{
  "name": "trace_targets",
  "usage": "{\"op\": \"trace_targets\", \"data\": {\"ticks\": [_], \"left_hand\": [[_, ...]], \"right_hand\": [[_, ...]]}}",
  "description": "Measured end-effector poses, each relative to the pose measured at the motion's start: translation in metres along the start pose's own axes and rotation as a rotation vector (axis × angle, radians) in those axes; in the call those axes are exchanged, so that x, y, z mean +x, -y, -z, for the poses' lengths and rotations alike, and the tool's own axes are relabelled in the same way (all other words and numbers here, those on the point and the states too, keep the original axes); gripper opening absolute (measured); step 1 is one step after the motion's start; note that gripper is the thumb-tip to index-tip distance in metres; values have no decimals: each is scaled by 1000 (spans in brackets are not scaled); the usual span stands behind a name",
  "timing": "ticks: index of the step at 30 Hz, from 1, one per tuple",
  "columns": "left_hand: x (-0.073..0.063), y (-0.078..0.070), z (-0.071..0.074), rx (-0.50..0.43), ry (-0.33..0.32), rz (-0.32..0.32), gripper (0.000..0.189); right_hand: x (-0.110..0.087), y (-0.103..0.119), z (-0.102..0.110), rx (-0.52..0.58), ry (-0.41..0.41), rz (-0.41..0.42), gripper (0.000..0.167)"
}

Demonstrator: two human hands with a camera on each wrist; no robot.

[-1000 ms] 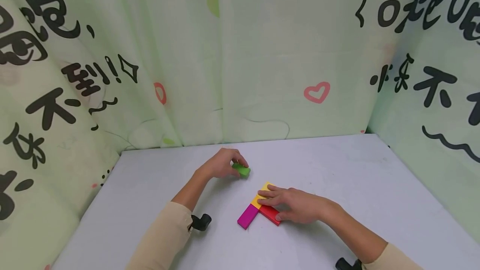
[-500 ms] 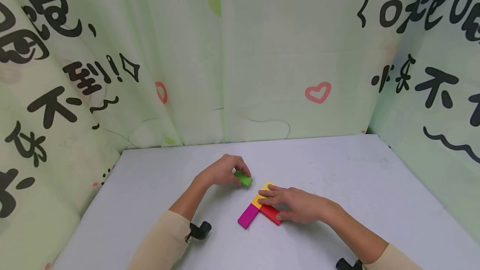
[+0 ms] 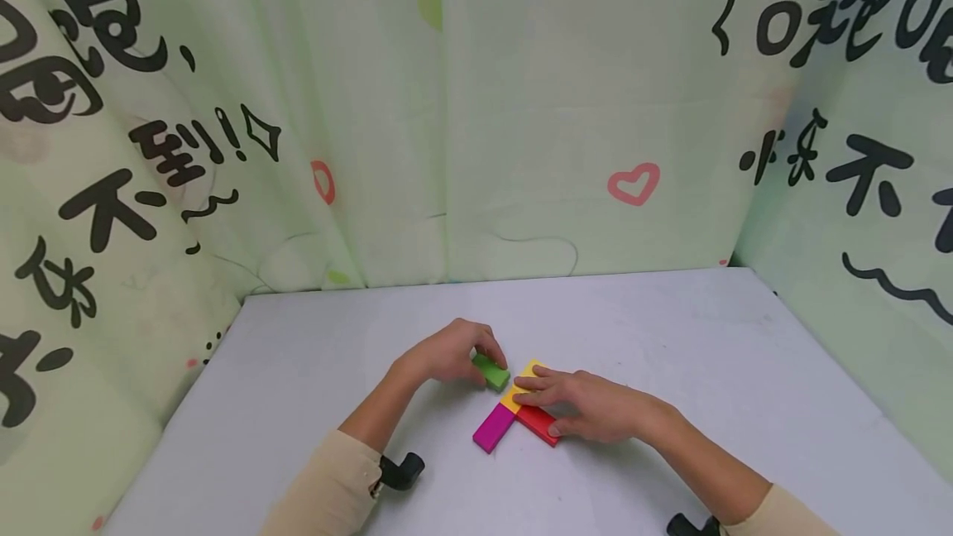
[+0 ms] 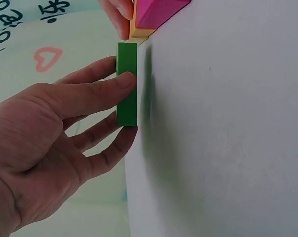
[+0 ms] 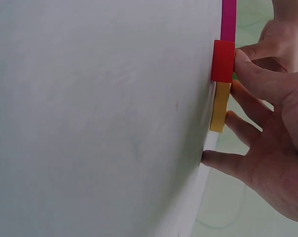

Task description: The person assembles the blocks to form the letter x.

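My left hand [image 3: 450, 351] pinches a green block [image 3: 491, 372] between thumb and fingers. In the left wrist view the green block [image 4: 126, 109] is held just off the table, a shadow beside it. Close to its right in the head view lies a yellow block [image 3: 510, 400], partly covered by fingers of my right hand [image 3: 596, 409]. That hand spreads its fingers, fingertips on the yellow block and thumb on a red block [image 3: 533, 422]. A magenta block [image 3: 494, 428] continues the yellow one's line toward the near side. The red block branches off to the right where those two meet.
The blocks lie on a white table [image 3: 670, 329]. A pale green curtain [image 3: 521, 106] with black lettering stands behind it and at both sides. Dark wrist cameras sit on the left [image 3: 402, 471] and right wrists [image 3: 692, 526].
My left hand has carried the green block nearer and slightly right, up beside the yellow block. The right hand and the other blocks keep their places.
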State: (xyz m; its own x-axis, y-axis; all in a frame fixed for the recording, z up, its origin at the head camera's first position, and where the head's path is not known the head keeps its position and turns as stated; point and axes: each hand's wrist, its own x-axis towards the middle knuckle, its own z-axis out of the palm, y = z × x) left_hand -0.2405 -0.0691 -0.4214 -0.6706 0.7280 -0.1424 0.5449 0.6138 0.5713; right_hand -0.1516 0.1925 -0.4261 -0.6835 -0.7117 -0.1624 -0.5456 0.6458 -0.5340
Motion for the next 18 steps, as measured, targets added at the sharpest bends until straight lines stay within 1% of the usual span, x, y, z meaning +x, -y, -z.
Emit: {"op": "trace_targets", "data": {"ticks": [6, 12, 18], "left_hand": [[-2, -3, -3, 11, 15, -8, 27], [-5, -1, -6, 4, 23, -20, 27], [-5, -1, -9, 13, 25, -25, 27]], "right_hand": [[0, -1, 0, -10, -2, 0, 59], [0, 1, 0, -1, -2, 2, 59], [0, 1, 1, -1, -4, 1, 58]]}}
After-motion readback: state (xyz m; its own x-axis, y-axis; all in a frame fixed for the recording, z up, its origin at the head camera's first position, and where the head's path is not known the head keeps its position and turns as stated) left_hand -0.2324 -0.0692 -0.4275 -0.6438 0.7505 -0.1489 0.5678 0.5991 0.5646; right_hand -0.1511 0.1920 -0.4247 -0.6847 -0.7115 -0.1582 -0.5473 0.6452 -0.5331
